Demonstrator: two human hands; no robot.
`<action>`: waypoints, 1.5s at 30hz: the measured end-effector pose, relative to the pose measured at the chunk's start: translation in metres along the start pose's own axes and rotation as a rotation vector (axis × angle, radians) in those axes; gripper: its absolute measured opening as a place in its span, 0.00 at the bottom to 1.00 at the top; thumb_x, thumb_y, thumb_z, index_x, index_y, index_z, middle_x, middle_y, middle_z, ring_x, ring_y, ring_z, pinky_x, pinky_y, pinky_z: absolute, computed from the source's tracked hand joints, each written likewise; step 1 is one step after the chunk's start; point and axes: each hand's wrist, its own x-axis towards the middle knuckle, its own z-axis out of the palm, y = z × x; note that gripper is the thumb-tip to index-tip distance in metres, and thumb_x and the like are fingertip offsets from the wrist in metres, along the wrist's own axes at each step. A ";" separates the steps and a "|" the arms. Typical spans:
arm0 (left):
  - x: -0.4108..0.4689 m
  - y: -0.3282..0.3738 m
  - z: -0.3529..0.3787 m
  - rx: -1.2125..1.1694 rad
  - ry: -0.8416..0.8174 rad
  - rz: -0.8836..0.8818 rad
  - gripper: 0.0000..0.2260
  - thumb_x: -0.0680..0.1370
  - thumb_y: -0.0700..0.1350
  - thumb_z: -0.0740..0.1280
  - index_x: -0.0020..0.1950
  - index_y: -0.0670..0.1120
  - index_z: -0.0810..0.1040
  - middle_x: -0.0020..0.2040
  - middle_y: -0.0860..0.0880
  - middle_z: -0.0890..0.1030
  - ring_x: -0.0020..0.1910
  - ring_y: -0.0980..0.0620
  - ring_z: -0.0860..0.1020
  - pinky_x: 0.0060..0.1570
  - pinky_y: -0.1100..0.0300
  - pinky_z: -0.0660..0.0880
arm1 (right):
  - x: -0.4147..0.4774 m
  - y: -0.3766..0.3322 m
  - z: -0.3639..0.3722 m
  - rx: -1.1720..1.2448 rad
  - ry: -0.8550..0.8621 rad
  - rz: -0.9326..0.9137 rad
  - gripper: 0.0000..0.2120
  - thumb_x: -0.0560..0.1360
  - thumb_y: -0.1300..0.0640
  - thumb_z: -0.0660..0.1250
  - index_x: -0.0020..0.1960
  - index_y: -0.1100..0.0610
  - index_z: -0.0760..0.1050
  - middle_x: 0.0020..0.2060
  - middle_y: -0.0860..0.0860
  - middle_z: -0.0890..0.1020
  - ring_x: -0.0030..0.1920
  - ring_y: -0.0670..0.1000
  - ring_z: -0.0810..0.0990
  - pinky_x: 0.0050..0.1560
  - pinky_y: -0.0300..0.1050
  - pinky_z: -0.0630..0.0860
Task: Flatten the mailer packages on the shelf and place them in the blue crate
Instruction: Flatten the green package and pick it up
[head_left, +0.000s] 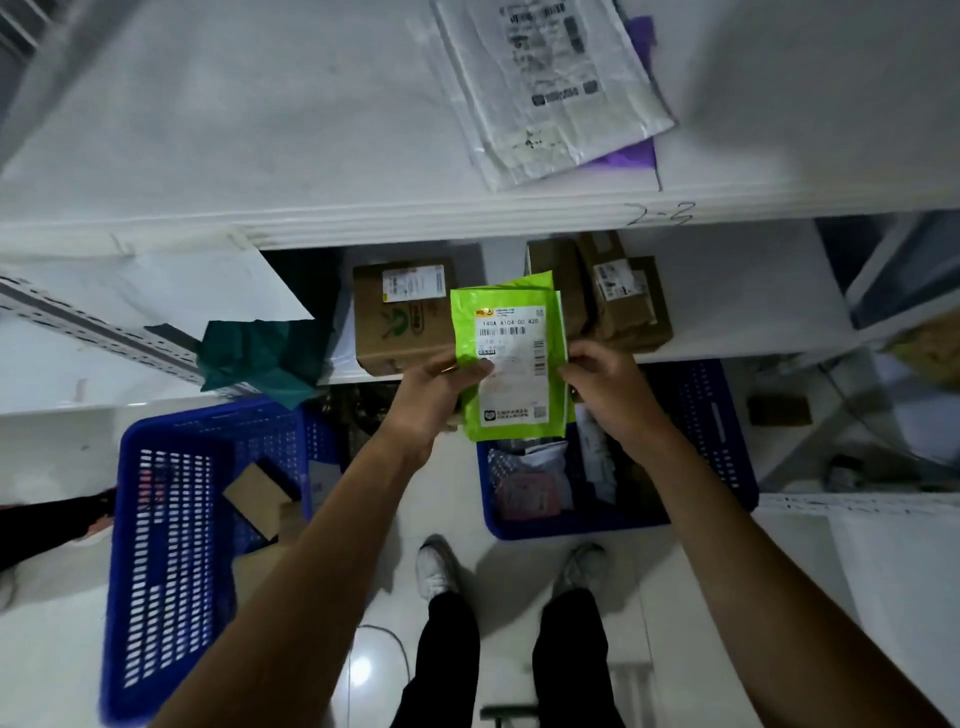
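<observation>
Both hands, left hand (441, 387) and right hand (602, 379), pinch green mailer (511, 358) edges above right crate (727, 431); uneven release could drop it outside.

the top shelf (260, 130) carries overlapping flat mailers (550, 88) at its right end. below it, on the lower shelf (727, 301), a box (400, 317) sits left of centre and stacked boxes (618, 296) sit right of it. a crumpled bag (265, 358) lies at that shelf's left front. a mailer (511, 364) is held between the two box groups, before them, over the right crate's (717, 426) far rim; the left hand (441, 389) grips its left edge, the right hand (602, 382) its right edge. both crates stand on the floor under the lower shelf. packets (530, 478) lie in the right crate, a carton (260, 493) in the left crate (166, 519). the person's shoes (436, 566) stand between the crates, nearer the right one.
</observation>
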 end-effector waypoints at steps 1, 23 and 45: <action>0.002 -0.007 0.005 0.008 -0.003 -0.006 0.06 0.77 0.39 0.72 0.53 0.47 0.85 0.50 0.46 0.87 0.51 0.43 0.85 0.58 0.42 0.80 | 0.001 0.011 -0.004 -0.004 0.007 0.014 0.06 0.79 0.64 0.65 0.48 0.58 0.81 0.43 0.49 0.86 0.44 0.46 0.84 0.46 0.40 0.79; 0.096 -0.285 0.110 0.178 -0.014 -0.217 0.11 0.72 0.36 0.77 0.48 0.49 0.81 0.38 0.49 0.83 0.38 0.50 0.80 0.39 0.53 0.80 | 0.049 0.315 -0.038 -0.286 -0.157 0.293 0.15 0.80 0.66 0.62 0.44 0.48 0.77 0.36 0.56 0.81 0.31 0.46 0.73 0.31 0.41 0.66; 0.277 -0.490 0.080 0.707 0.134 -0.436 0.06 0.77 0.40 0.66 0.51 0.42 0.80 0.49 0.36 0.83 0.49 0.36 0.82 0.40 0.49 0.77 | 0.195 0.551 0.071 -0.255 -0.160 0.666 0.05 0.75 0.62 0.67 0.48 0.60 0.81 0.48 0.62 0.84 0.51 0.63 0.83 0.50 0.60 0.80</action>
